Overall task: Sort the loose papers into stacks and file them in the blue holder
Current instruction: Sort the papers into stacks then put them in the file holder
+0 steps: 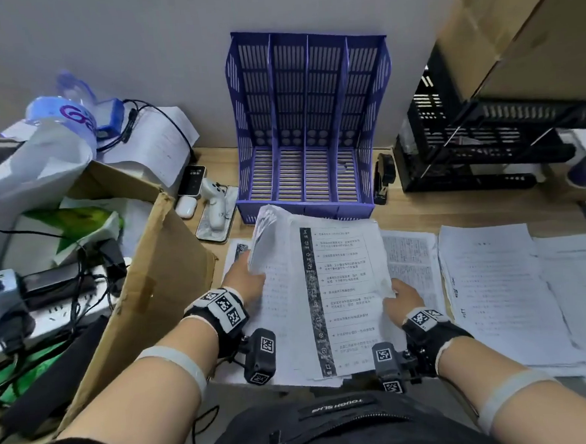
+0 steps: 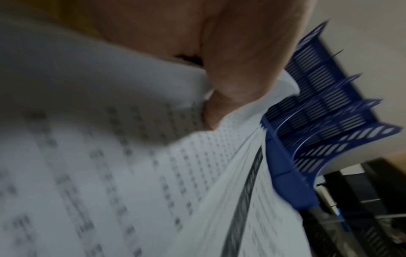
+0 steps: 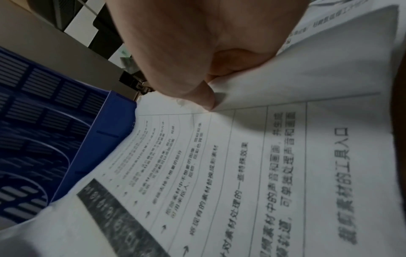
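Centre of frame: both hands hold a stack of papers (image 1: 337, 287) raised off the desk (image 1: 455, 212), its far edge just before the blue holder (image 1: 309, 118) at upper centre. Left hand (image 1: 243, 279) grips the left edge, sheets curling over; right hand (image 1: 404, 299) pinches the right edge. More papers (image 1: 495, 295) lie at right.

Office desk, blue file holder (image 1: 311, 124) by wall, printed docs (image 1: 494, 288), black trays (image 1: 485, 134), stapler (image 1: 383, 178), power strip (image 1: 50, 312)
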`<state>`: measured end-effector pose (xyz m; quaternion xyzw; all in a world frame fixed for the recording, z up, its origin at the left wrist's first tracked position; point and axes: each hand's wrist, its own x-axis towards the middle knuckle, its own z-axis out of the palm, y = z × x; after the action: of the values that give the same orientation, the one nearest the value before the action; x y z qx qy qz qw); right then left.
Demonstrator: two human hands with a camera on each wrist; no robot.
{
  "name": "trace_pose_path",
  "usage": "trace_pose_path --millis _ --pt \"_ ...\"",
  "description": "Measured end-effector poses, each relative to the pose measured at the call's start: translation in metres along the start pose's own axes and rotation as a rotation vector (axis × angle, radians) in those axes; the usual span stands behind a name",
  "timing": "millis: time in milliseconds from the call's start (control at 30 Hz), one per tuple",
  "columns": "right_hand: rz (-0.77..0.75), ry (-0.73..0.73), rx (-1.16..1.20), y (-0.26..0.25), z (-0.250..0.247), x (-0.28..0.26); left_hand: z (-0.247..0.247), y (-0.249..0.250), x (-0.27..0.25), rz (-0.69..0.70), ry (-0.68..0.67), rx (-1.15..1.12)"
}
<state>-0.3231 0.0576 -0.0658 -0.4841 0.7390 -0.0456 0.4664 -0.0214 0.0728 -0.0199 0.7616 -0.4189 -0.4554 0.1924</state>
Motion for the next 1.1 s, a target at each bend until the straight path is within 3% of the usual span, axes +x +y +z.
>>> trace_pose_path --millis 100,233,333,433,800,933,1000,1100 --pt "0.03 -0.005 -0.005 -0.001 -0.004 0.004 -0.029 0.02 -0.005 0.086 0.164 0.018" --pt "0.039 -0.038 -0.039 -0.006 0.0 0.004 -0.06 0.04 -0.018 0.096 0.396 0.075" --pt "0.043 -0.103 -0.061 -0.011 0.008 0.003 -0.074 0.045 -0.019 0.181 0.587 -0.075" --pt "0.024 -0.158 -0.049 -0.019 0.019 0.001 -0.083 0.054 -0.025 0.292 0.683 -0.195" --pt "-0.125 -0.293 -0.117 -0.043 0.066 -0.019 -0.089 0.068 -0.046 0.447 0.787 -0.355" --pt "-0.191 -0.354 -0.139 -0.048 0.07 -0.022 -0.091 0.074 -0.049 0.433 0.703 -0.443" --pt "-0.198 -0.273 -0.123 -0.051 0.069 -0.019 -0.089 0.074 -0.048 0.398 0.623 -0.479" --pt "-0.094 -0.109 0.242 -0.058 0.054 -0.008 -0.079 0.065 -0.038 0.332 0.439 -0.53"
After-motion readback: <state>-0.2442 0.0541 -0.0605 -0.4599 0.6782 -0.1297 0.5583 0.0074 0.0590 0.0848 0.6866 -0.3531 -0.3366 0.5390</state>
